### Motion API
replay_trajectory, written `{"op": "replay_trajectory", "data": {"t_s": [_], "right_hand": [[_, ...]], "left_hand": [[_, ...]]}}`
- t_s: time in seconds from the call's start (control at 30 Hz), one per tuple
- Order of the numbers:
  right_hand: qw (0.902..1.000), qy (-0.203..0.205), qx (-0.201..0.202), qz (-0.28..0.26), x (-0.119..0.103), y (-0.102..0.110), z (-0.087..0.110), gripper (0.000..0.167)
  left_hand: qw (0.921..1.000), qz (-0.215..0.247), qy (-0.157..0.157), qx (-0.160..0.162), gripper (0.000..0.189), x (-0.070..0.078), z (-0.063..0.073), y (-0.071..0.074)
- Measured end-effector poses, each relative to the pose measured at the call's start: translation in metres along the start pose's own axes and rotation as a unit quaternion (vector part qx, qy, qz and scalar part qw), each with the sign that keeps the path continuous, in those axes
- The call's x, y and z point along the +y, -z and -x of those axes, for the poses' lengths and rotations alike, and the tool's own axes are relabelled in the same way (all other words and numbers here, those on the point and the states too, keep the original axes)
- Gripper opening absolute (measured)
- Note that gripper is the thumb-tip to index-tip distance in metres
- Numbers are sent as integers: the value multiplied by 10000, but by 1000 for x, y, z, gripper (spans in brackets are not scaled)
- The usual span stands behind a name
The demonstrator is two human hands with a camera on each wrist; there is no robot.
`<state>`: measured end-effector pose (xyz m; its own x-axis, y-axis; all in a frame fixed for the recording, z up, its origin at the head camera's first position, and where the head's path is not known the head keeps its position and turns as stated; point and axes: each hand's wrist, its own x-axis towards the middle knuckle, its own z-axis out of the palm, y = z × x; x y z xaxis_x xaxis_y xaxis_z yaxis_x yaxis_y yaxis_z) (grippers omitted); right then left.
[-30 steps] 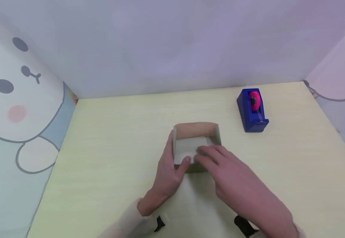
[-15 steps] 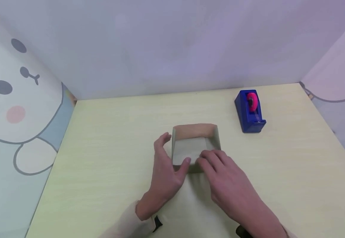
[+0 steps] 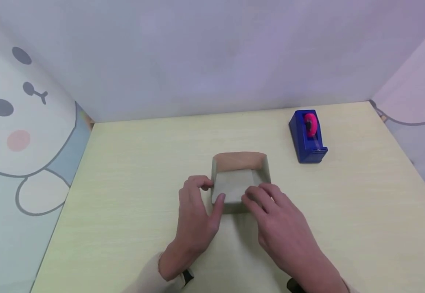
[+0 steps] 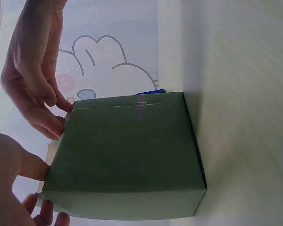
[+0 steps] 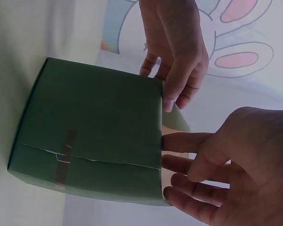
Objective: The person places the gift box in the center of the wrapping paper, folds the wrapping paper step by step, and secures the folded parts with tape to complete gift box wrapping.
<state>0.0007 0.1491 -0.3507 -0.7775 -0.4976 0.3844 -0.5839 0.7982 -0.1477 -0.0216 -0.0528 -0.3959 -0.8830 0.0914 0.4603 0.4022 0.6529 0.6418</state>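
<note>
A small open-topped cardboard box (image 3: 232,185), green outside with a brown inner far wall, stands on the table before me. My left hand (image 3: 194,219) holds its near left corner, thumb at the near rim and bent fingers by the left wall. My right hand (image 3: 280,224) touches the near rim at the right with its fingertips; in the right wrist view its thumb stays off the wall. The box's green near face (image 5: 99,108) has a seam crossed by a strip of tape (image 5: 66,157). The right thumb is hidden in the head view.
A blue tape dispenser (image 3: 307,138) with a pink roll (image 3: 310,125) stands at the back right of the pale wooden table (image 3: 143,162). A plain pale wall (image 3: 212,57) rises behind, with cartoon-printed panels (image 3: 22,134) at the sides.
My left hand has shifted back and left along the box, its fingers now bent at the left wall. The right fingers have drawn back from inside the box to the near rim.
</note>
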Motion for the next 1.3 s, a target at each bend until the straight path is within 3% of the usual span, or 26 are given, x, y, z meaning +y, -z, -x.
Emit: {"op": "replay_trajectory", "data": {"t_s": [0.07,0.13,0.2,0.27,0.33,0.5,0.67,0.73,0.77,0.83,0.93,1.0,1.03,1.13,1.2,1.3], "right_hand": [[10000,-9,-11,-45,0,0,1,49],[10000,-12,-30,-74,-1,0,2,48],[10000,43,-1,-78,-1,0,3,48],[9999,106,69,-33,-2,-1,4,47],[9999,102,123,10,-2,-3,5,45],[9998,-109,16,190,-5,-8,3,46],[9982,-217,-249,499,-6,-14,-5,43],[9985,-300,-153,420,-4,-16,-6,42],[9989,-372,41,284,-3,-16,-6,41],[9945,-587,856,-153,1,-19,-4,37],[9647,-1057,2223,-941,8,-24,-1,33],[9423,-1411,2675,-1435,13,-26,0,32],[9374,-1596,2660,-1583,16,-26,1,33],[9376,-1966,2172,-1871,22,-27,0,42],[9403,-1996,1978,-1918,22,-27,0,41],[9413,-1884,2075,-1880,22,-30,-2,35]], "left_hand": [[9989,-125,-435,127,34,-3,0,0],[9890,-491,-1350,352,19,-5,0,-1],[9651,-1008,-2353,559,10,-5,-2,-2],[9354,-1641,-3073,600,19,-1,-3,-3],[9156,-2198,-3351,332,28,4,-2,-3],[8870,-3296,-3208,-402,40,13,1,1],[8825,-3543,-3002,-746,36,20,-3,3],[8820,-3596,-2925,-851,36,22,-4,2],[8812,-3619,-2917,-864,37,23,-5,1],[8777,-3665,-2984,-794,39,23,-7,-2],[8724,-3697,-3130,-651,42,23,-10,-5],[8704,-3687,-3201,-634,44,22,-11,-6],[8713,-3662,-3201,-655,44,21,-12,-6],[8777,-3538,-3139,-765,46,19,-15,-5],[8820,-3444,-3117,-788,46,18,-16,-5],[8845,-3358,-3152,-747,44,17,-18,-5]]}}
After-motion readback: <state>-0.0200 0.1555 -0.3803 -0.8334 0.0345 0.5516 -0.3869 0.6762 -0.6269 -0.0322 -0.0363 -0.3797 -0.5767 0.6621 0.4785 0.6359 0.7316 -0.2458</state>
